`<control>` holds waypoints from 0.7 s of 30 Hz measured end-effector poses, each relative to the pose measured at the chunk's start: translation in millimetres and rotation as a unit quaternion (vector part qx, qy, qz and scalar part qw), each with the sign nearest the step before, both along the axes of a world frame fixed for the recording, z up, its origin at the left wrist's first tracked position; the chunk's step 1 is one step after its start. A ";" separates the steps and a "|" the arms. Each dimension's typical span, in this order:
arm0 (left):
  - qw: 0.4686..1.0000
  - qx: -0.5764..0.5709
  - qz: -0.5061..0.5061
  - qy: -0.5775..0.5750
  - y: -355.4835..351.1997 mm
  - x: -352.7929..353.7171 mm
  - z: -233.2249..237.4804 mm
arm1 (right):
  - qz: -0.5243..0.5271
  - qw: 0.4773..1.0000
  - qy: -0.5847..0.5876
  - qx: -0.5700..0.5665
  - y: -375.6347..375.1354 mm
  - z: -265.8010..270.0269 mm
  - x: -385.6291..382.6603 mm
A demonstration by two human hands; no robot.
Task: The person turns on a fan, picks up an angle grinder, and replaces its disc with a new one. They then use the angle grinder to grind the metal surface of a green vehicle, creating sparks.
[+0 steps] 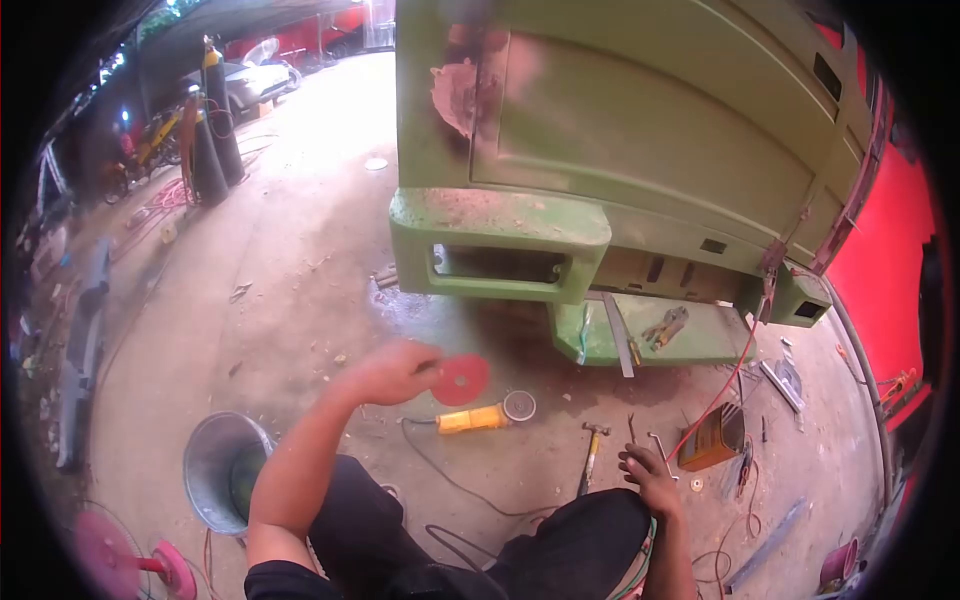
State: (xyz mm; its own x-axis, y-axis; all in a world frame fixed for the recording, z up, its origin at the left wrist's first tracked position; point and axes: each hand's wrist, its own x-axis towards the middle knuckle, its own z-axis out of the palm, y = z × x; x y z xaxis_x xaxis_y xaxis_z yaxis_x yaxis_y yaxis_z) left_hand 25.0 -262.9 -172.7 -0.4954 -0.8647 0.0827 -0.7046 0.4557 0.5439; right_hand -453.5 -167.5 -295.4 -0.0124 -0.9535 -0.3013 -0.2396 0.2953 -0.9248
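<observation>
My left hand (400, 372) is closed on the edge of a red disc with a centre hole (466, 381), held above the floor. Just below that disc lies a yellow angle grinder (472, 418), a grey disc fitted on its head. By my right knee is my right hand (650, 475), fingers bent and apart, with nothing visible in it. A hammer (592, 450) lies to the left of this hand, and thin metal rods (655, 443) are close beside its fingertips. Ahead stands a green vehicle body (640, 120) with bare, rusty patches.
A metal bucket (212, 440) stands at my left, with a pink fan (170, 570) nearer me. An open square can (712, 440) sits at the right. Pliers-like clamps (667, 326) rest on the green step (700, 345). Cables (460, 480) cross the floor. Gas cylinders (210, 150) stand at far left.
</observation>
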 end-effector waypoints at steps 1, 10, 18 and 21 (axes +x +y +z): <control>1.000 0.026 0.018 -0.001 1.8 6.1 0.8 | -0.002 1.000 0.001 0.002 5.6 0.1 0.4; 0.993 0.041 -0.052 0.098 -9.0 -0.2 -79.6 | 0.068 0.995 0.049 -0.057 -20.0 26.9 118.5; 0.971 0.149 -0.093 0.162 -40.3 -23.3 -100.4 | 0.016 0.982 -0.187 0.037 -64.2 13.6 209.5; 0.893 0.336 -0.212 0.209 -95.9 -44.0 -124.2 | -0.086 0.991 -0.095 0.028 -67.5 19.7 207.7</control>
State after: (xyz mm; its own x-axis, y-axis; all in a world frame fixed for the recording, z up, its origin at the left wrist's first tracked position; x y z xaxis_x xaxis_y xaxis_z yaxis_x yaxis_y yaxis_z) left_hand -18.9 -358.8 -296.9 -0.8379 -0.5301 -0.1300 -0.2167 0.1045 0.9706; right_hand -245.8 -235.0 -275.7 -0.1109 -0.9239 -0.3663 -0.0051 0.3691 -0.9294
